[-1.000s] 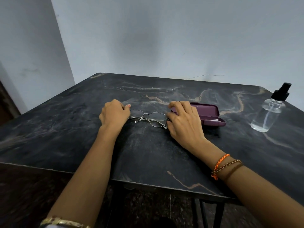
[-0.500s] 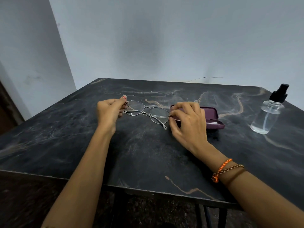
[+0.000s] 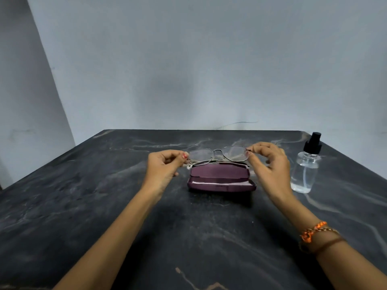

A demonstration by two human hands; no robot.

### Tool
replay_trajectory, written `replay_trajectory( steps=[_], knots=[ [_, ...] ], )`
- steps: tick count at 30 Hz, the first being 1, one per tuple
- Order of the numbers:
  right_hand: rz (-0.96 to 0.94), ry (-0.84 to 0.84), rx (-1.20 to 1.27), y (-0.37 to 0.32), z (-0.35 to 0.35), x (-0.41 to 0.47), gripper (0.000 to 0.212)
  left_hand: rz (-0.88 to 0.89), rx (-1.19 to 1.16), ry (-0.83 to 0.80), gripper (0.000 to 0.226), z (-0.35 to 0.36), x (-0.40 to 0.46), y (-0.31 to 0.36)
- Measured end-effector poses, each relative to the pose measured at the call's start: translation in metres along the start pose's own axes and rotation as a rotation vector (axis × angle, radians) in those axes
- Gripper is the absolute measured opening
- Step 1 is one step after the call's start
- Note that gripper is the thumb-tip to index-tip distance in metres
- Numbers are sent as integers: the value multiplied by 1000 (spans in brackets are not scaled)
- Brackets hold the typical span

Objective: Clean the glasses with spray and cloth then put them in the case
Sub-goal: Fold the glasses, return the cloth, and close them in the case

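Note:
Thin metal-framed glasses (image 3: 218,155) hang in the air just above and behind the maroon case (image 3: 221,178). My left hand (image 3: 165,164) pinches the frame's left end, and my right hand (image 3: 267,162) pinches its right end. The case lies on the dark marbled table (image 3: 104,206) with its lid slightly ajar, a pale strip showing in the gap. A clear spray bottle (image 3: 305,168) with a black nozzle stands upright to the right of my right hand. No cloth is visible.
A pale wall rises behind the table's far edge (image 3: 199,129). The table's left edge slopes away toward a corner of the wall. Bracelets sit on my right wrist (image 3: 316,235).
Both hands lifted the glasses off the table and carried them to the right, above the case. The view tilted up, showing more wall.

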State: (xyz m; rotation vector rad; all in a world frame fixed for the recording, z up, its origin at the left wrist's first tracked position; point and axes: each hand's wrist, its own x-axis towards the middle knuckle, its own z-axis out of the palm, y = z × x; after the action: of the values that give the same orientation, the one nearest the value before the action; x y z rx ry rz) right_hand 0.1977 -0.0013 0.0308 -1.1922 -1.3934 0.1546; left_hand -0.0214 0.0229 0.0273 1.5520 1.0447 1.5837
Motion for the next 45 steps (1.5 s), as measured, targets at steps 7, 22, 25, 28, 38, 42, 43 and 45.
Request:
replay_trajectory(
  steps=[7, 22, 25, 28, 38, 42, 43, 45],
  knots=[
    [149, -48, 32, 24, -6, 5, 29, -2, 46, 116, 24, 28, 3, -21],
    [173, -175, -210, 30, -9, 6, 13, -91, 192, 107, 14, 24, 1, -30],
    [86, -253, -305, 30, -13, 6, 11, -117, 222, 55, 10, 22, 1, -30],
    [41, -299, -331, 29, -16, 7, 10, -119, 236, 39, 22, 18, 2, -31],
    [33, -451, -384, 31, -20, 9, 8, -153, 280, -21, 20, 13, 1, -28],
    [39, -478, -364, 32, -22, 9, 7, -121, 352, -40, 16, 14, -1, -25],
    [38, -484, -357, 32, -23, 9, 6, -118, 367, -43, 12, 14, -1, -25],
    [51, -491, -331, 33, -24, 9, 6, -115, 404, -54, 3, 13, 0, -25]
  ],
)
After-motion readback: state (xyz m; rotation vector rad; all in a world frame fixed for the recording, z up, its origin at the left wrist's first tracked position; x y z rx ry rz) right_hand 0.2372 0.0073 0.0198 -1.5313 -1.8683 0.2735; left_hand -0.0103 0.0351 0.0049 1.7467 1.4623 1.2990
